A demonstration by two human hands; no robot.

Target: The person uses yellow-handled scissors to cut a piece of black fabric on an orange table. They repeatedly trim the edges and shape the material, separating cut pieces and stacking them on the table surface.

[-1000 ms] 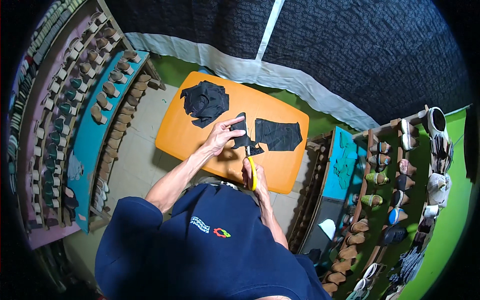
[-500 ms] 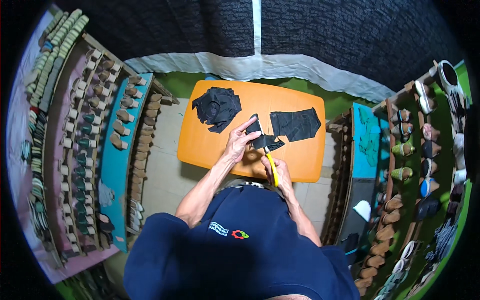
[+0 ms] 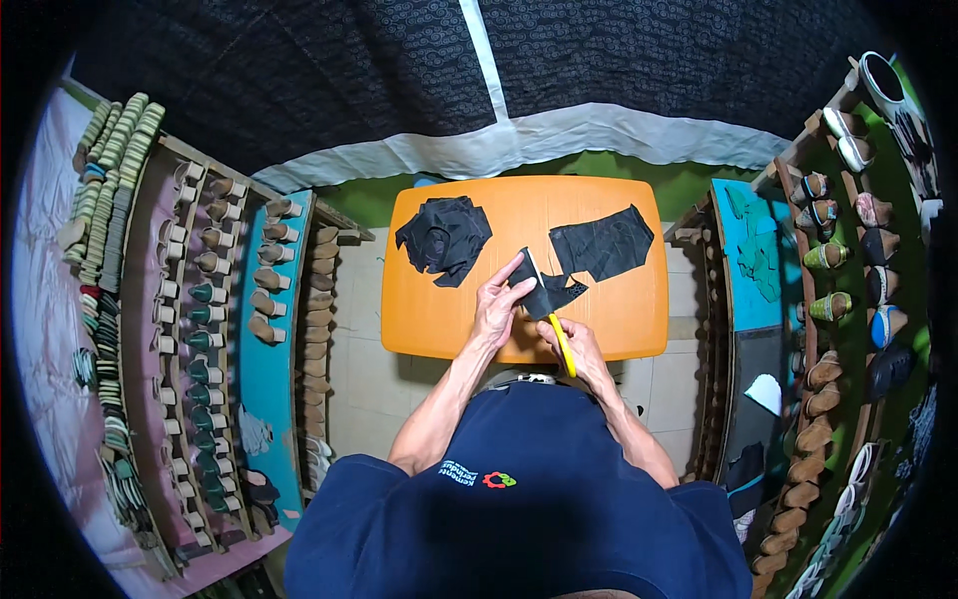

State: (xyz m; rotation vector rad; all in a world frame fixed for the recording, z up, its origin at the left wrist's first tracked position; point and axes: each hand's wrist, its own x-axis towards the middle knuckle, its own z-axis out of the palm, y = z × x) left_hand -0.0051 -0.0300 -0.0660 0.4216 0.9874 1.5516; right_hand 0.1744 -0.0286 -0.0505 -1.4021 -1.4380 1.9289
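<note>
Over the near part of the orange table [image 3: 399, 329], my left hand [image 3: 496, 311] pinches a small black piece of material [image 3: 536, 288] between thumb and fingers. A pale strip runs along the piece's upper right side. My right hand [image 3: 579, 351] is closed round scissors [image 3: 563, 345] with yellow handles; their blades are mostly hidden at the lower end of the black piece. A ragged, patterned black scrap [image 3: 569, 292] shows just right of the held piece; whether it is still joined cannot be told.
A crumpled heap of black cloth [image 3: 444, 240] lies on the table's left side, a flatter black sheet [image 3: 604, 243] on its right. Racks with several shoe lasts [image 3: 267, 304] stand at left; another rack with shoes and lasts [image 3: 823, 369] stands at right. A dark curtain [image 3: 639, 60] hangs behind.
My view has shifted, so the table sits lower and further right. The held piece stands more upright, and the scissors have moved to its lower end. Both hands keep their grip.
</note>
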